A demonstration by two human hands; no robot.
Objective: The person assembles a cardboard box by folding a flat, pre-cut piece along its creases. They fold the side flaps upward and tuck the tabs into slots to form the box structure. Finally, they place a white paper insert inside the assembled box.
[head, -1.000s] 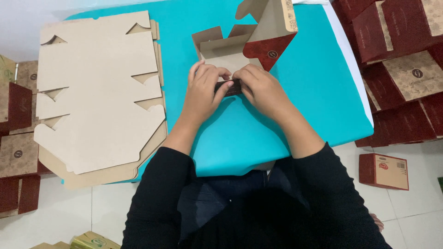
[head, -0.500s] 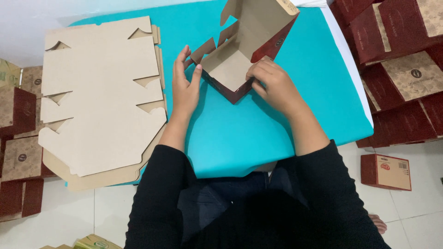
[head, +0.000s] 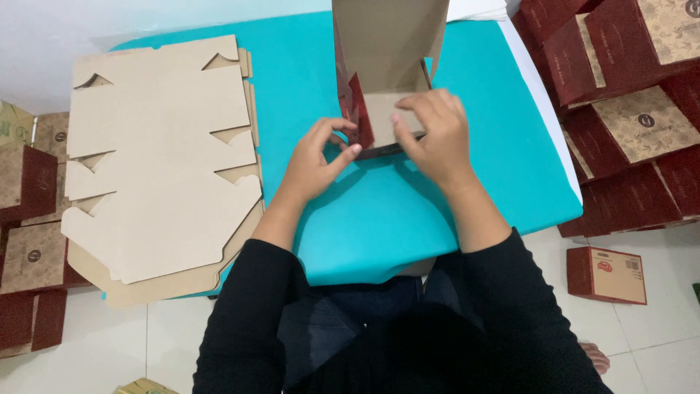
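Since half a second ago the box (head: 386,66) stands squarer, left hand (head: 315,157) pinching its front corner, right hand (head: 432,135) pressing the front wall, which likely needs tucking next.

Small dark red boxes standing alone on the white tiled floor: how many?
1: a small dark red cardboard box on the floor tiles right of the turquoise table, below the stacked folded boxes. Others may lie out of view.
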